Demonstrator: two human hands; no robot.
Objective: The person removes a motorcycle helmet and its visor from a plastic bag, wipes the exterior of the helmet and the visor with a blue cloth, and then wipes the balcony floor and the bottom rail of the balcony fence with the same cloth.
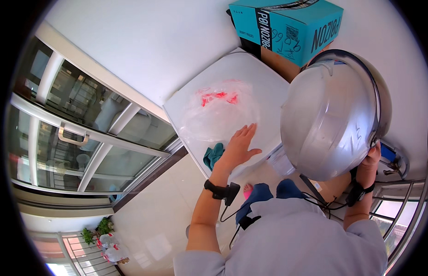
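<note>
Steel bowl (331, 115), large and shiny, is held up in the air at about three o'clock in the view, tilted so that its rounded outside is turned toward the camera. It is gripped at its lower rim by the right hand (371, 158), whose fingers are closed around the edge. The left hand (239, 147) is laid flat and fully open, with fingers spread, on the white appliance top (264, 87), and nothing is held by it. Just at eleven o'clock from this hand, a clear plastic bag (218, 112) with red marks is seen lying on the same surface. A teal cloth (214, 155) is found at nine o'clock from the left hand, hanging at the edge. A turquoise cardboard box (287, 27) is placed at twelve o'clock, behind the bowl.
</note>
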